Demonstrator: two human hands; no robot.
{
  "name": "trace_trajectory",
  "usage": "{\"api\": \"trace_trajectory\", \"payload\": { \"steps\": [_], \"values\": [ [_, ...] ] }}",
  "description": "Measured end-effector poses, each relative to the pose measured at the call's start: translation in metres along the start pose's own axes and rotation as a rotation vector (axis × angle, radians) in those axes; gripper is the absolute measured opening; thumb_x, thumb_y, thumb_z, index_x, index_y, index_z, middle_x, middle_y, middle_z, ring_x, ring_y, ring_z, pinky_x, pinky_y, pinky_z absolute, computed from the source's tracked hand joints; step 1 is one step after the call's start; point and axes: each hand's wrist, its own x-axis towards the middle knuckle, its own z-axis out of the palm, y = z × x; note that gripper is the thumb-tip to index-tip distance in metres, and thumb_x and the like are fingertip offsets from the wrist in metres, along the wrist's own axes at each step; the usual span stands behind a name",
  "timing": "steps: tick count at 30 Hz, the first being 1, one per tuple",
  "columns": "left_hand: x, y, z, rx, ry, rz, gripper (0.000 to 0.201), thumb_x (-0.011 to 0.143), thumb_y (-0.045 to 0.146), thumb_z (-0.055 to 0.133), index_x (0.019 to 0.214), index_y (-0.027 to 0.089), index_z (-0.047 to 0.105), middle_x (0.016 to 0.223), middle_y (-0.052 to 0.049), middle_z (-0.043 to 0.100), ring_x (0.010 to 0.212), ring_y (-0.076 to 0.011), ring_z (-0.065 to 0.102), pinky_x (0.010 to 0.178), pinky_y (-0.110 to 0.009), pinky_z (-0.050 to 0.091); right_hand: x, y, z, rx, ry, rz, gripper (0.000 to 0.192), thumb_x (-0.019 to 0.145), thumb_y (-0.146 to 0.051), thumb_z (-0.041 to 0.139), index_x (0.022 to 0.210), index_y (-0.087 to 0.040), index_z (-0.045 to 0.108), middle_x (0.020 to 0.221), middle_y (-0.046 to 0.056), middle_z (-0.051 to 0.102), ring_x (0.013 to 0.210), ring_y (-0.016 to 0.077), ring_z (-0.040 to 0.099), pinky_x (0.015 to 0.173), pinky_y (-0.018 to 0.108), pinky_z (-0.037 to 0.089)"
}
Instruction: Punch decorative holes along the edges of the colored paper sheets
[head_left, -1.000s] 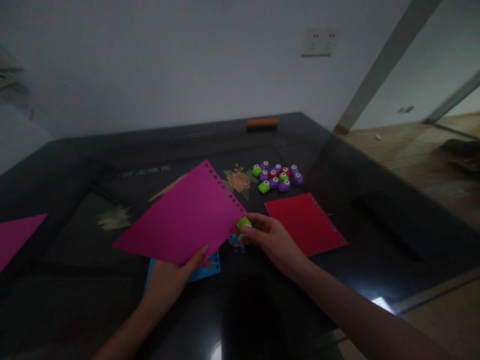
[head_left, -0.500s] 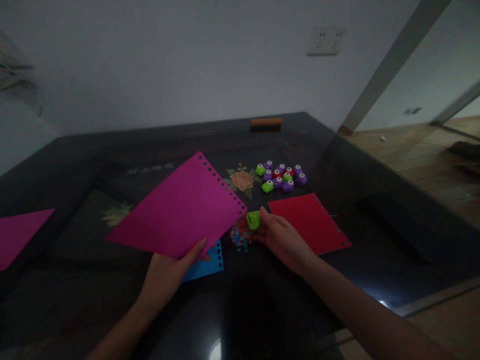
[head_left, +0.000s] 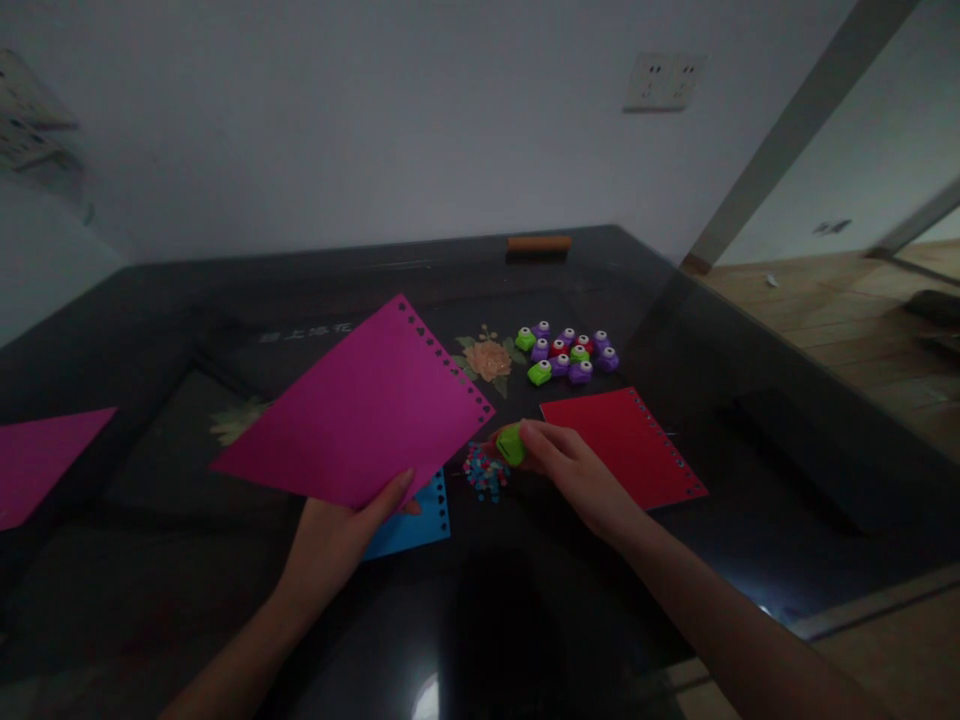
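Observation:
My left hand pinches the lower edge of a magenta sheet of paper, held tilted above the table. Small shaped holes run along the sheet's right-hand edge. Between the thumb and fingers of my right hand is a green craft punch, just beyond the sheet's right corner and apart from it. Beneath the punch lies a pile of tiny blue, pink and red paper cutouts. A blue sheet with a punched edge is partly hidden under my left hand and the magenta sheet.
Several purple, green and red craft punches stand grouped on the dark table. A punched red sheet lies right of my right hand. Another magenta sheet is at the far left. A brown cylinder rests near the wall.
The green punch has turned and tilted in my right hand and moved slightly away from the magenta sheet's corner, uncovering more cutouts. My left hand still holds the sheet nearly in place.

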Motion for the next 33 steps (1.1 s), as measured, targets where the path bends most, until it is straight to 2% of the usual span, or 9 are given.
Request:
{"api": "trace_trajectory", "payload": {
  "steps": [8,11,15,18,22,26,30,33],
  "values": [
    [0.001,0.0,0.0,-0.001,0.012,0.01,0.041,0.068,0.06,0.054,0.055,0.024,0.068,0.067,-0.005,0.073,0.082,-0.0301,0.066,0.091,-0.041,0.045,0.001,-0.002,-0.007,-0.286,-0.071,-0.021,0.047,0.081,-0.062,0.048,0.077,-0.019,0.067,0.071,0.002,0.061,0.071,0.0177,0.055,0.066,0.029,0.041],
    [0.0,0.001,0.0,0.0,0.02,0.029,0.039,0.068,0.058,0.055,0.054,0.025,0.067,0.066,-0.005,0.072,0.082,-0.0296,0.066,0.092,-0.042,0.044,-0.001,-0.008,-0.007,-0.42,-0.1,-0.039,0.046,0.084,-0.059,0.045,0.077,-0.018,0.065,0.072,0.002,0.061,0.069,0.0169,0.054,0.064,0.028,0.039],
    [0.0,0.004,0.0,-0.043,0.024,-0.005,0.039,0.066,0.059,0.056,0.053,0.024,0.066,0.062,-0.005,0.071,0.077,-0.0296,0.066,0.09,-0.042,0.045,-0.003,-0.014,-0.007,-0.536,-0.199,-0.081,0.041,0.089,-0.052,0.043,0.087,-0.017,0.065,0.08,0.004,0.063,0.073,0.0166,0.055,0.066,0.028,0.04],
    [0.0,0.004,0.0,-0.061,0.029,-0.013,0.037,0.065,0.058,0.057,0.054,0.024,0.067,0.064,-0.005,0.072,0.078,-0.0298,0.066,0.091,-0.042,0.044,-0.006,-0.017,-0.009,-0.641,-0.265,-0.141,0.033,0.086,-0.048,0.051,0.097,-0.02,0.065,0.088,0.005,0.063,0.075,0.0164,0.056,0.066,0.028,0.041],
    [0.0,0.004,0.0,-0.076,0.012,-0.016,0.034,0.066,0.056,0.059,0.055,0.025,0.068,0.067,-0.004,0.073,0.08,-0.0295,0.066,0.088,-0.041,0.046,-0.008,-0.017,-0.014,-0.778,-0.336,-0.216,0.034,0.079,-0.045,0.063,0.105,-0.023,0.065,0.102,0.007,0.059,0.09,0.0193,0.056,0.079,0.032,0.043],
    [0.0,0.004,-0.001,-0.071,0.021,-0.008,0.031,0.066,0.054,0.058,0.053,0.027,0.068,0.068,-0.003,0.073,0.081,-0.0298,0.066,0.088,-0.041,0.046,-0.008,-0.016,-0.017,-0.801,-0.385,-0.229,0.04,0.075,-0.043,0.068,0.11,-0.024,0.063,0.106,0.007,0.057,0.096,0.0207,0.054,0.085,0.034,0.043],
    [0.0,0.005,-0.001,-0.07,0.013,-0.02,0.032,0.065,0.055,0.058,0.052,0.027,0.068,0.065,-0.003,0.072,0.078,-0.0298,0.066,0.087,-0.042,0.046,-0.006,-0.016,-0.018,-0.822,-0.421,-0.254,0.042,0.069,-0.042,0.073,0.105,-0.024,0.064,0.11,0.008,0.058,0.102,0.023,0.052,0.086,0.036,0.043],
    [0.0,0.005,-0.001,-0.068,0.013,-0.014,0.033,0.065,0.055,0.058,0.053,0.026,0.068,0.066,-0.003,0.072,0.079,-0.0294,0.066,0.089,-0.041,0.046,-0.007,-0.021,-0.017,-0.817,-0.41,-0.313,0.039,0.072,-0.04,0.071,0.107,-0.025,0.063,0.112,0.007,0.059,0.106,0.023,0.051,0.089,0.037,0.041]
  ]
}}
